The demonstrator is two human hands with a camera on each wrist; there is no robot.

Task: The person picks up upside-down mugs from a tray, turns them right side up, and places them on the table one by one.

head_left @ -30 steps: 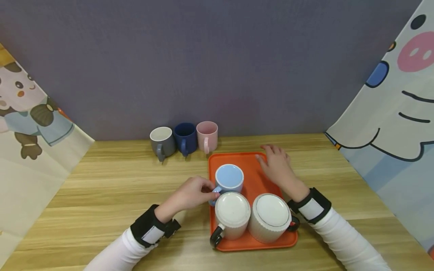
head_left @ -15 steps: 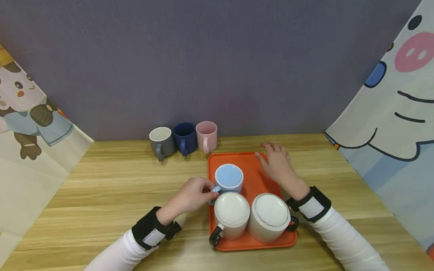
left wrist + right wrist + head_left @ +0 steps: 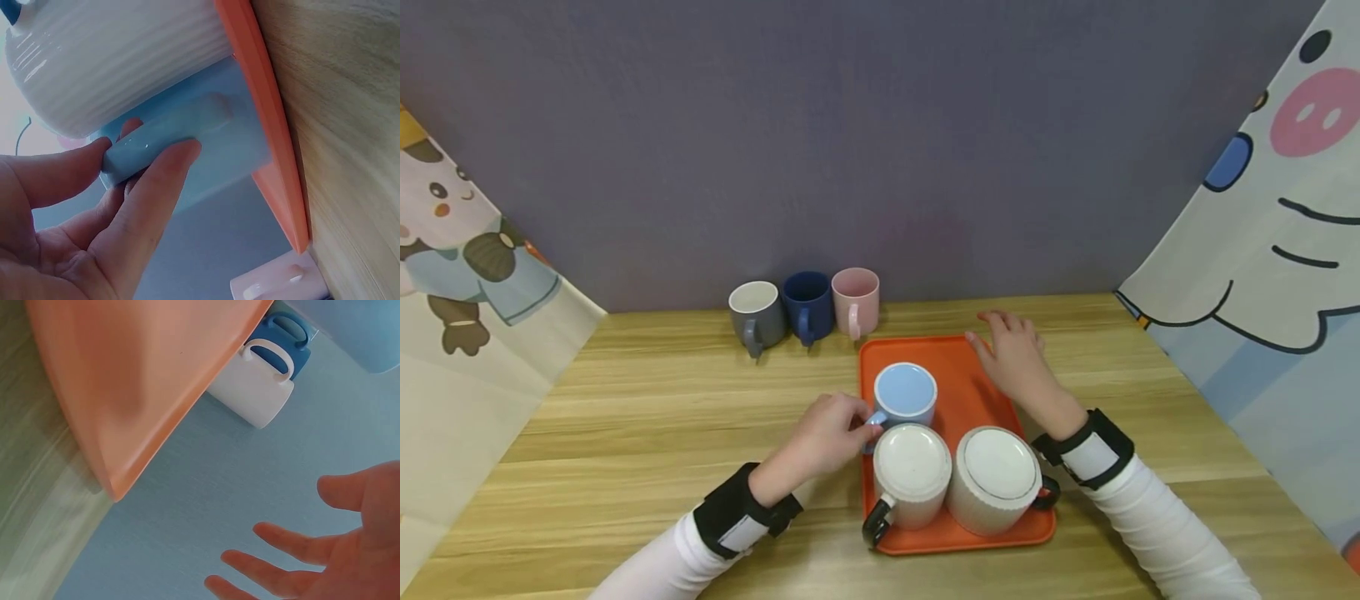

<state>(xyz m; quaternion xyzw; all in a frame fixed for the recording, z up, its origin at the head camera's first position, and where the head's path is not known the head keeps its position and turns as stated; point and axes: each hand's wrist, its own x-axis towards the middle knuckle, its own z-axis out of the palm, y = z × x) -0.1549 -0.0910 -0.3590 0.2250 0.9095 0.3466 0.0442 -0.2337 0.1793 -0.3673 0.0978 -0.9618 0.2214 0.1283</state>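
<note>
On the orange tray [image 3: 970, 367], a light blue mug [image 3: 907, 392] stands upside down towards the left side. My left hand [image 3: 827, 433] pinches its handle [image 3: 150, 140] between thumb and fingers, as the left wrist view shows closely. Just in front of it are two upside-down cream mugs with black handles, the left one [image 3: 912, 467] close against the blue mug and the right one [image 3: 996, 475] beside it. Over the tray's far right part hovers my right hand [image 3: 1022, 367], fingers spread and holding nothing; the right wrist view shows its fingers [image 3: 294, 544] apart from the tray.
Behind the tray, to the left, a grey mug [image 3: 756, 315], a navy mug [image 3: 808, 307] and a pink mug [image 3: 856, 300] stand upright in a row near the grey back panel [image 3: 880, 150]. Printed cloths hang at both sides of the wooden table [image 3: 685, 400].
Both hands keep nearly the same places, the left one still at the blue mug's handle. The whole view has shifted very slightly; the mugs and tray look unmoved.
</note>
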